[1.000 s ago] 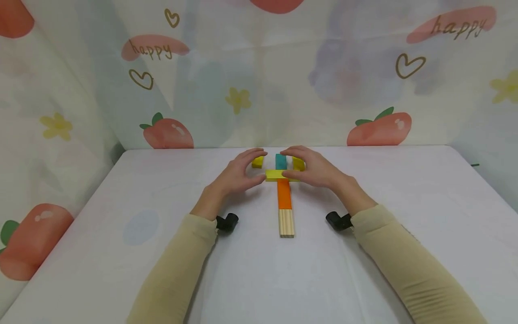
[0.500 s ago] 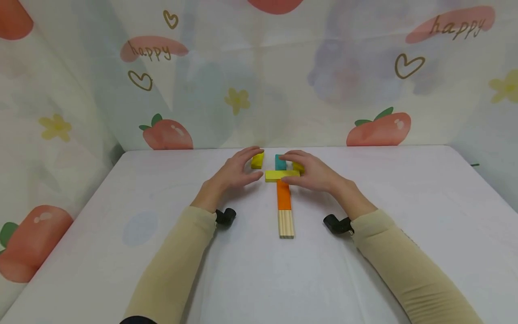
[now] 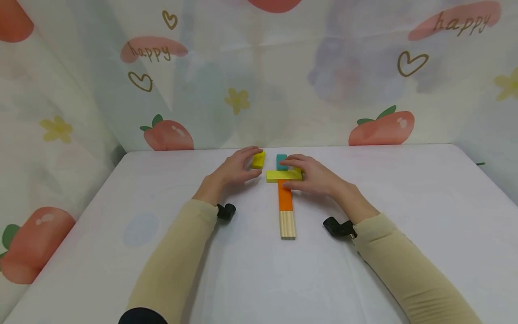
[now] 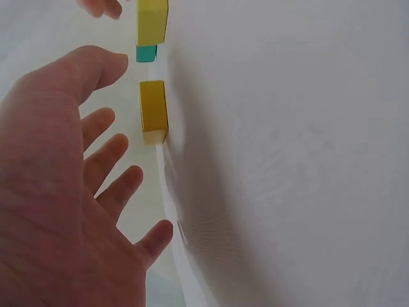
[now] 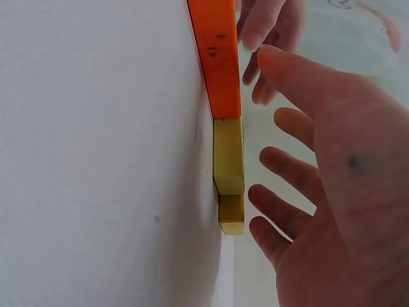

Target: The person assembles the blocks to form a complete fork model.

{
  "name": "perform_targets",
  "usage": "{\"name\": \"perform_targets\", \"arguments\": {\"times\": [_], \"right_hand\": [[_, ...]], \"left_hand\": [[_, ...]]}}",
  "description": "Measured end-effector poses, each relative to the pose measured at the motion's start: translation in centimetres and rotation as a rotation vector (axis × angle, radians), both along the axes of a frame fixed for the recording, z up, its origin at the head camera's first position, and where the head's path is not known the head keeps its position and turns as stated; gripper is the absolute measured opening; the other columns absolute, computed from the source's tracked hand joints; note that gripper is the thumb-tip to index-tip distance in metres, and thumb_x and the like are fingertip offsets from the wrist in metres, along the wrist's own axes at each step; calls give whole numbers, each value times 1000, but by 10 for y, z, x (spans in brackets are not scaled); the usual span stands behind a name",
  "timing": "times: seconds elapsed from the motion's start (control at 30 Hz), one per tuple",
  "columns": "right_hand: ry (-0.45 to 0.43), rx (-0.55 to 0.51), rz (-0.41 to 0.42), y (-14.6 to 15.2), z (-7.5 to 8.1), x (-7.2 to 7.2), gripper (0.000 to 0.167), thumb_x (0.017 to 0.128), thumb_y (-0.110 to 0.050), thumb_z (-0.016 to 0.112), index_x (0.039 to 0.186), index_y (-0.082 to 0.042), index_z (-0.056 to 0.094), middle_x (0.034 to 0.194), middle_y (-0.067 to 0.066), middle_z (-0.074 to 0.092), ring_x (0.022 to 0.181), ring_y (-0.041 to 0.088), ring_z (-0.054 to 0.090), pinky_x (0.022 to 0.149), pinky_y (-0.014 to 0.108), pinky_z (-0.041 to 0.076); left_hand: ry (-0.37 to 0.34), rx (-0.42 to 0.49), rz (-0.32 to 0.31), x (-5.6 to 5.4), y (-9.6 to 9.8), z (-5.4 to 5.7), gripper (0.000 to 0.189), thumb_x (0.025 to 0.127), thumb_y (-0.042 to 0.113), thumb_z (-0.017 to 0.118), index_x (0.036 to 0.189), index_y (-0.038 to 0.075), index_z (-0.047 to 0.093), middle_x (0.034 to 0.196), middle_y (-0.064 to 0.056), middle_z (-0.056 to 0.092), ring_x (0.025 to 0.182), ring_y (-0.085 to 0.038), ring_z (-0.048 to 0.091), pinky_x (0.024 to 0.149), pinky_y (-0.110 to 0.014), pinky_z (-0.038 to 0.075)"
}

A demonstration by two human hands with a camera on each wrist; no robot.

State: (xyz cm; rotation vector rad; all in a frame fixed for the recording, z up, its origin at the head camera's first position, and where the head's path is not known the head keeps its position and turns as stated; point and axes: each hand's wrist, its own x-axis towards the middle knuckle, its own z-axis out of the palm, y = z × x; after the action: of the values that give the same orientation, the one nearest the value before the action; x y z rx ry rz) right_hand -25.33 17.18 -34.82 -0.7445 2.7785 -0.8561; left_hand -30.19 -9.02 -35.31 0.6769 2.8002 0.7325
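Wooden blocks lie in a line on the white table. From near to far come a plain wood block [image 3: 288, 225], an orange block [image 3: 285, 200], a yellow block [image 3: 279, 176] set crosswise and a teal block [image 3: 281, 160]. My left hand [image 3: 234, 170] is beside a separate yellow block [image 3: 258, 160], fingers spread and relaxed; the left wrist view shows a gap to that block [image 4: 153, 109]. My right hand [image 3: 317, 175] is held over the right side, thumb above the orange block, and grips nothing. Another yellow block [image 5: 231, 211] is mostly hidden behind it in the head view.
A cloth backdrop [image 3: 267, 121] with fruit and flower prints stands behind the table's far edge. Black wrist devices [image 3: 339, 227] stick out below both hands. A black rounded shape [image 3: 142, 316] is on the left sleeve at the bottom edge.
The right hand has dropped slightly and covers more of the right yellow block. My left hand has barely moved. A black shape has come into view on the left sleeve. The blocks stay put.
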Motion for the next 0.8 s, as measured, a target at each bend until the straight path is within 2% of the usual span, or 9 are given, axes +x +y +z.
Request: {"name": "perform_targets", "arguments": {"times": [0.4, 0.63, 0.8], "right_hand": [[45, 32, 40, -2, 0, 2, 60, 95, -34, 73, 147, -11, 56, 157, 17, 43, 146, 41, 33, 120, 62, 28], [56, 55, 55, -5, -2, 2, 54, 96, -32, 72, 144, -11, 59, 156, 15, 45, 146, 41, 35, 120, 60, 29], [68, 65, 59, -5, -2, 3, 52, 96, -30, 72, 142, -9, 61, 155, 16, 47, 144, 41, 37, 119, 60, 29]], "left_hand": [[-16, -52, 0, -9, 1, 0, 63, 98, 32, 62, 157, 23, 42, 166, -2, 31, 153, -25, 27, 126, -46, 22], [-16, -68, 7, -12, 0, 0, 60, 98, 31, 61, 155, 23, 43, 166, -1, 32, 153, -25, 26, 125, -57, 17], [-13, -74, 9, -14, 1, 0, 58, 98, 31, 60, 153, 21, 46, 165, -2, 33, 153, -25, 26, 125, -57, 18]]}}
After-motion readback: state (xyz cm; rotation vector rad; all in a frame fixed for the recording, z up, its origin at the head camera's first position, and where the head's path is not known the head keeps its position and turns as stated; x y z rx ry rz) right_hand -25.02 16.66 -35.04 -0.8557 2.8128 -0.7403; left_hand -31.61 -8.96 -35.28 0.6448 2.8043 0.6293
